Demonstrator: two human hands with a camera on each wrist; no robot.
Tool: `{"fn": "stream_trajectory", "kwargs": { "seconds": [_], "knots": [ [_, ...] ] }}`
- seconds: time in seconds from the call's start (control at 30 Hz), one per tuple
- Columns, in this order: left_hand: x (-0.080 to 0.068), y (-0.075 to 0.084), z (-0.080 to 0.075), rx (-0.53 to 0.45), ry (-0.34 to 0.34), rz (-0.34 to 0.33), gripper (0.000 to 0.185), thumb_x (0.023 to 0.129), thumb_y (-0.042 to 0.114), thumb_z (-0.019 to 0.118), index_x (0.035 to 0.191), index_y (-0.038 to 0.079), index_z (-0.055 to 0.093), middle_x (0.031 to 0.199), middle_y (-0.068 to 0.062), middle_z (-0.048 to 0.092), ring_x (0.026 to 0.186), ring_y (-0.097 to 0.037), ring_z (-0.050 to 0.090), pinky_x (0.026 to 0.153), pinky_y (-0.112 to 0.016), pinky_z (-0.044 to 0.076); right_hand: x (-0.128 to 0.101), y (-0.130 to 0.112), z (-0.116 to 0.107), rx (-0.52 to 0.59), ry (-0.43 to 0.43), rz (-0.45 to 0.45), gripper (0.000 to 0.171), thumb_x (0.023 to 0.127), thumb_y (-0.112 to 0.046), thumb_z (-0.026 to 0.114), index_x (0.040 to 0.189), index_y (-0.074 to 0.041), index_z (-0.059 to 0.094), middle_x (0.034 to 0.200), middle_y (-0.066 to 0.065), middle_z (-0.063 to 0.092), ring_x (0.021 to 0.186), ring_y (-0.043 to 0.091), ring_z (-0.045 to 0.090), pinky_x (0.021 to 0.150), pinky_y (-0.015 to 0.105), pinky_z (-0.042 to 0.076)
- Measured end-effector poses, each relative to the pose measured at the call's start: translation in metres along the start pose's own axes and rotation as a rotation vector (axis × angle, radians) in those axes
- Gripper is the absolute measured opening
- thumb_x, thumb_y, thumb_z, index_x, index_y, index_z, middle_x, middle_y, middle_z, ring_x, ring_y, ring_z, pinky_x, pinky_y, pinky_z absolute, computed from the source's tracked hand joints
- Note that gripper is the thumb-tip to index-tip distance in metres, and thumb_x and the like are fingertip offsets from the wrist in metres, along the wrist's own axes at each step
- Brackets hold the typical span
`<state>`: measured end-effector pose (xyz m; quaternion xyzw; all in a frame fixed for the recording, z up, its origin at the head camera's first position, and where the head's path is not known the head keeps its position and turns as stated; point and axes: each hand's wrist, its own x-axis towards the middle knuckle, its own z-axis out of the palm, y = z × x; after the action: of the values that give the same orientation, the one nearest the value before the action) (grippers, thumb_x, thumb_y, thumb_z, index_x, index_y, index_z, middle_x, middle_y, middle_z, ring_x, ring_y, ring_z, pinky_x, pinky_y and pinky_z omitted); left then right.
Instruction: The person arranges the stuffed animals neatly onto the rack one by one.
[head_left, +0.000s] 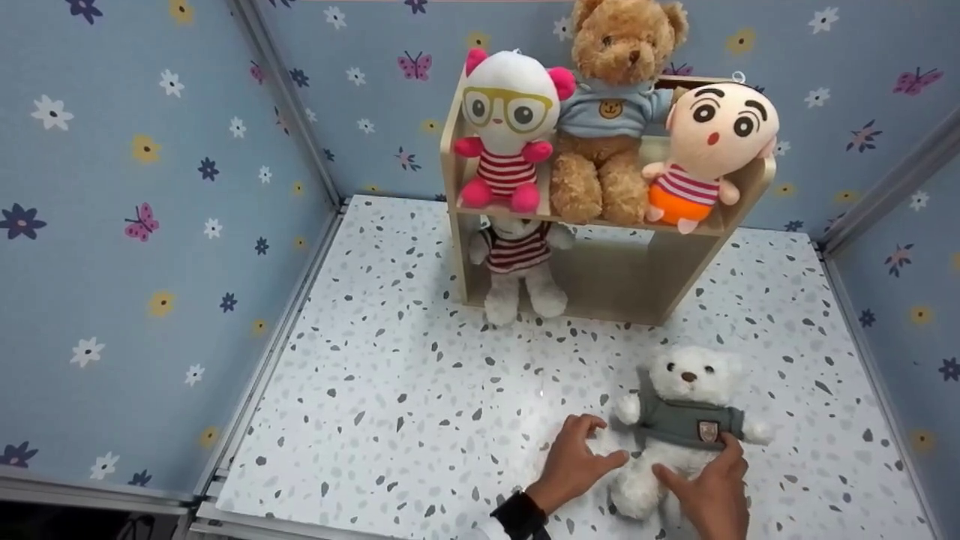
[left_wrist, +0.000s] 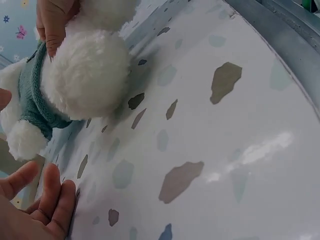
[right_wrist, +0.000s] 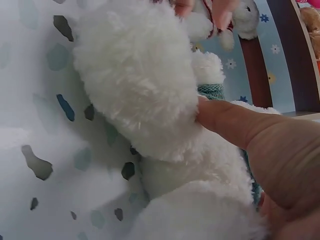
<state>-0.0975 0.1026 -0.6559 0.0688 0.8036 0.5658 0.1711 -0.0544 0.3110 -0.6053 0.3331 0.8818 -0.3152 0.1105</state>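
The white teddy bear [head_left: 679,427] in a grey-green sweater lies on its back on the speckled floor [head_left: 390,390] in front of the wooden shelf [head_left: 600,270], its head toward the shelf and its legs toward the person, so its long axis runs away from them. The right hand [head_left: 709,487] rests on its lower body with fingers curled into the plush, gripping it. The left hand [head_left: 574,461] touches the bear's side with loosely bent fingers, holding nothing.
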Motion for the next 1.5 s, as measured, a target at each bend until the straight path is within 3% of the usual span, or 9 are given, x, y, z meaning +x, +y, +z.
{"fn": "stream_trajectory", "kwargs": {
  "seconds": [0.1,0.23,0.4,0.57,0.73,1.03,1.23,1.37,1.5],
  "knots": [
    [0.000,0.002,0.002,0.034,0.000,0.002,0.074,0.081,0.053,0.080,0.144,0.023,0.053,0.130,-0.003,0.057,0.117,-0.016,0.058,0.085,-0.028,0.050,-0.001,0.000,0.003,0.006,0.027,-0.006,0.126,0.076,-0.049,0.087,0.155,-0.004,0.001,0.150,0.042,0.019,0.111,0.061,0.052,0.085,0.065,0.045],
    [0.001,0.002,0.002,0.067,-0.025,0.024,0.092,0.080,0.058,0.079,0.158,0.033,0.036,0.137,-0.003,0.054,0.118,-0.016,0.059,0.088,-0.030,0.051,-0.002,0.002,0.005,0.026,0.038,-0.034,0.112,0.083,-0.037,0.084,0.154,-0.005,0.003,0.152,0.040,0.016,0.103,0.061,0.055,0.078,0.062,0.047],
    [0.000,0.001,0.001,0.134,-0.078,0.051,0.096,0.081,0.063,0.077,0.160,0.040,0.027,0.150,0.000,0.049,0.123,-0.020,0.059,0.098,-0.038,0.051,-0.002,0.003,0.006,0.051,0.062,-0.066,0.093,0.089,-0.015,0.075,0.153,-0.002,0.010,0.154,0.039,0.017,0.114,0.061,0.051,0.087,0.067,0.043],
    [0.000,0.001,0.004,0.218,-0.084,0.054,0.111,0.074,0.065,0.082,0.162,0.042,0.019,0.160,0.003,0.042,0.131,-0.025,0.057,0.104,-0.046,0.050,-0.006,0.005,0.008,0.089,0.124,-0.141,0.082,0.089,-0.007,0.074,0.150,0.000,0.019,0.153,0.034,0.026,0.129,0.059,0.043,0.099,0.072,0.035],
    [0.000,0.002,0.004,0.266,-0.087,0.055,0.126,0.066,0.064,0.088,0.163,0.041,0.011,0.165,0.000,0.036,0.136,-0.029,0.054,0.106,-0.052,0.049,-0.012,0.005,0.013,0.122,0.143,-0.212,0.078,0.088,-0.004,0.074,0.147,0.000,0.025,0.151,0.032,0.035,0.132,0.057,0.044,0.101,0.067,0.039],
    [-0.003,0.001,0.001,0.158,-0.067,0.035,0.139,0.059,0.056,0.095,0.162,0.046,0.003,0.167,-0.005,0.032,0.142,-0.033,0.048,0.109,-0.056,0.046,-0.022,-0.003,0.020,0.147,0.132,-0.228,0.076,0.089,-0.007,0.075,0.148,-0.004,0.027,0.151,0.029,0.043,0.126,0.055,0.051,0.098,0.066,0.041],
    [-0.002,-0.005,-0.003,0.074,-0.065,0.092,0.146,0.061,0.053,0.096,0.164,0.036,-0.005,0.165,-0.018,0.031,0.146,-0.038,0.042,0.114,-0.054,0.041,-0.029,-0.015,0.026,0.158,0.101,-0.267,0.076,0.087,-0.005,0.075,0.147,-0.003,0.028,0.152,0.029,0.042,0.129,0.054,0.050,0.100,0.066,0.041],
    [0.000,-0.010,-0.006,0.026,-0.055,0.122,0.145,0.063,0.049,0.096,0.165,0.027,-0.005,0.164,-0.019,0.033,0.145,-0.033,0.044,0.118,-0.046,0.039,-0.032,-0.021,0.030,0.163,0.078,-0.309,0.073,0.088,-0.004,0.074,0.145,-0.003,0.029,0.152,0.029,0.041,0.128,0.055,0.050,0.099,0.066,0.042],
    [-0.001,-0.014,-0.008,-0.016,-0.052,0.109,0.143,0.064,0.036,0.096,0.164,0.023,-0.005,0.166,-0.018,0.030,0.148,-0.030,0.040,0.120,-0.044,0.036,-0.035,-0.023,0.034,0.167,0.061,-0.329,0.069,0.089,-0.005,0.073,0.143,-0.003,0.030,0.150,0.028,0.044,0.126,0.055,0.053,0.098,0.065,0.042]
  ]
}}
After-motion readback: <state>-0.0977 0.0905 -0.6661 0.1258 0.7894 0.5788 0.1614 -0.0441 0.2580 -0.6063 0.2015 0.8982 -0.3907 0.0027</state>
